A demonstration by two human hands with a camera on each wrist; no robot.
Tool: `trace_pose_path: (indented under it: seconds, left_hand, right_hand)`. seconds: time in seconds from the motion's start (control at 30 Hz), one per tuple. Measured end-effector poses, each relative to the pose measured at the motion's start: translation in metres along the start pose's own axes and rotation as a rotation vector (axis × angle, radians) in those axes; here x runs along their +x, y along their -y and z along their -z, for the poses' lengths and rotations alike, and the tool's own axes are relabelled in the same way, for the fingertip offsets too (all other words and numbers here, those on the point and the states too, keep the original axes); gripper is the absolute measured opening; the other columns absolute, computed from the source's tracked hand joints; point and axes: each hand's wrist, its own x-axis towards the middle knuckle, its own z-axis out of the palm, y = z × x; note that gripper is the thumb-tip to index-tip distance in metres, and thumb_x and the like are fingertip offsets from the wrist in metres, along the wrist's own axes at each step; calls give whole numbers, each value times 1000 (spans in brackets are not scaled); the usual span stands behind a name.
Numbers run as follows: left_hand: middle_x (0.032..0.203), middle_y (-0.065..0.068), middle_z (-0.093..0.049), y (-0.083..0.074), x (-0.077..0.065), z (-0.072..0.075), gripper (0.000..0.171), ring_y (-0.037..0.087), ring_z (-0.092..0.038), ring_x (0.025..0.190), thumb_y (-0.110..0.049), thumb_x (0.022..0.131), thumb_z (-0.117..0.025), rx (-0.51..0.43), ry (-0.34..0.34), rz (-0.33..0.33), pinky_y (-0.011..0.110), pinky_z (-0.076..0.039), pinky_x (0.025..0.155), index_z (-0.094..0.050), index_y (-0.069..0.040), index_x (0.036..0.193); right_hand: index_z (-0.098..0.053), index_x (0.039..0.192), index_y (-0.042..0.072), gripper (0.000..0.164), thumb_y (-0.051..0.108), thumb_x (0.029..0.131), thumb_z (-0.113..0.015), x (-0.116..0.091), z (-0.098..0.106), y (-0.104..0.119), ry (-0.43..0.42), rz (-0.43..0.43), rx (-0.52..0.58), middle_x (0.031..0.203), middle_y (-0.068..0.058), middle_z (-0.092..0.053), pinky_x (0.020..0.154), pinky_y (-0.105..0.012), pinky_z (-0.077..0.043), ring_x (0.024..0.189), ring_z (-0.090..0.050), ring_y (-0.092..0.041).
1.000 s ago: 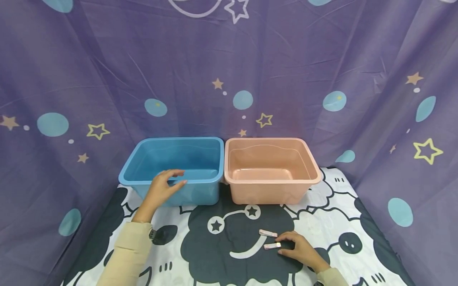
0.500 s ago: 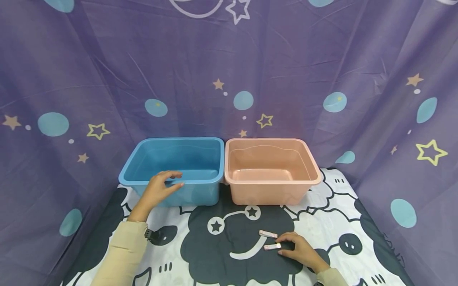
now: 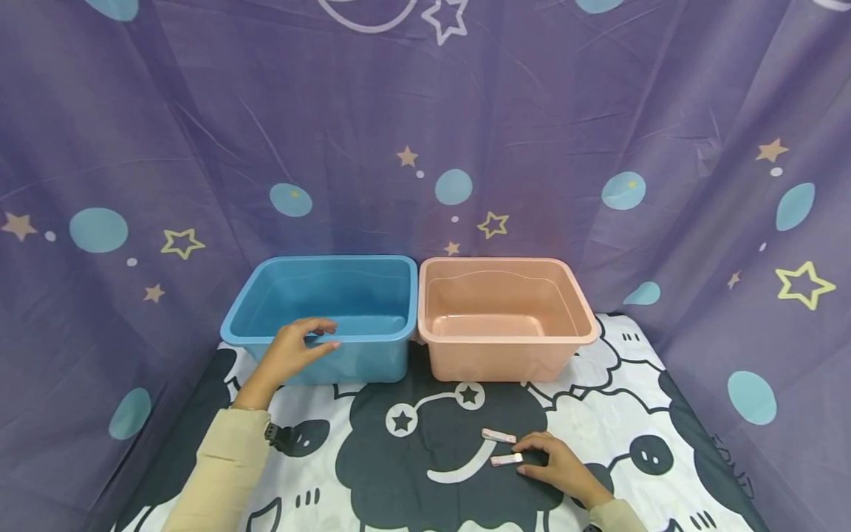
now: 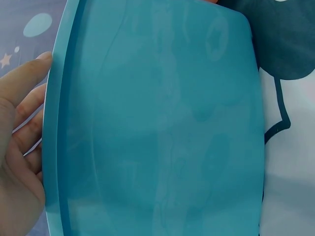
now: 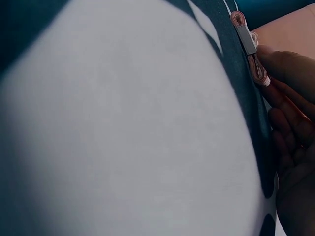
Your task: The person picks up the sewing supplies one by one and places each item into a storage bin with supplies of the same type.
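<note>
My left hand (image 3: 292, 353) hovers at the front rim of the blue tub (image 3: 372, 360), thumb and fingers apart with nothing between them. In the left wrist view the tub's outer wall (image 4: 167, 118) fills the middle, and the left fingers lie just past its rim. Two small pinkish bundles lie on the cloth, an upper one (image 3: 499, 436) and a lower one (image 3: 507, 459). My right hand (image 3: 555, 465) rests beside their right ends, thumb and fingertips spread. The right wrist view shows a folded pink strip bundle (image 5: 249, 46) with a grey band near the thumb; contact is unclear.
A peach tub (image 3: 505, 360) stands right of the blue one, rims nearly touching. No contents show in either. A black-and-white cartoon cloth (image 3: 439, 414) covers the table. Behind hangs a purple curtain (image 3: 359, 133) with stars and blue spots.
My left hand has drifted slightly left and down along the blue tub's front rim. The right hand and both bundles stay in place.
</note>
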Motion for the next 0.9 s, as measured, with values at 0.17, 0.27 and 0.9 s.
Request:
trace_pose_path:
  seconds: [0.17, 0.27, 0.9]
  left_hand:
    - [110, 13, -67, 0, 0, -1, 35, 32, -61, 102, -21, 81, -74, -12, 11, 15, 48, -48, 88, -67, -5, 111]
    - [109, 12, -68, 1, 0, -2, 35, 31, -62, 101, -22, 81, -74, -23, 4, 29, 48, -48, 88, -68, -4, 111]
    - [94, 7, -71, 4, 0, -11, 22, 29, -63, 94, -23, 77, -78, -7, -100, 31, 47, -48, 84, -74, -9, 94]
  right_hand:
    - [-69, 102, 20, 26, 30, 80, -74, 0, -1, 0, -3, 9, 3, 103, 6, -64, 83, -26, -46, 96, -54, -5]
    - [-69, 102, 20, 26, 30, 79, -75, 0, -1, 0, 1, -4, 8, 103, 7, -65, 83, -26, -46, 96, -55, -5]
    - [-71, 101, 20, 24, 27, 79, -75, 0, -1, 1, -12, -20, 65, 102, 4, -65, 86, -26, -44, 96, -56, -8]
